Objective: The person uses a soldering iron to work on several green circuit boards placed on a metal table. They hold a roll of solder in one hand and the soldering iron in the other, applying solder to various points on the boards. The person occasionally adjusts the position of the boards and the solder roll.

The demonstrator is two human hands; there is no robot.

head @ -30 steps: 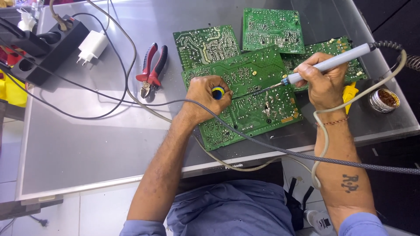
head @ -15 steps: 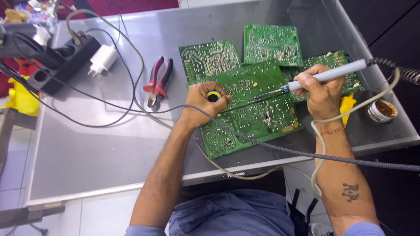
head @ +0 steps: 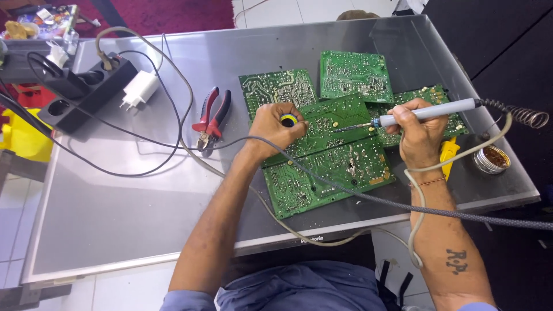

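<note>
Head view, left to right: power strip [head: 75, 95], white charger [head: 140, 88], red pliers [head: 212, 118]. Left hand [head: 275, 128] is clenched around a small blue-and-yellow solder spool [head: 288, 120], resting on the middle circuit board [head: 328, 155]. Right hand [head: 422, 131] grips the soldering iron [head: 429, 112], tip over that board. Flux tin [head: 491, 159] sits far right. Best practice: brace the wrist, heat the joint, feed solder sparingly.

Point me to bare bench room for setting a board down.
Free: the wide grey table patch left of the left hand, below the pliers and black cable. Crowded: the green circuit boards under the soldering iron and the power strip corner.
</note>
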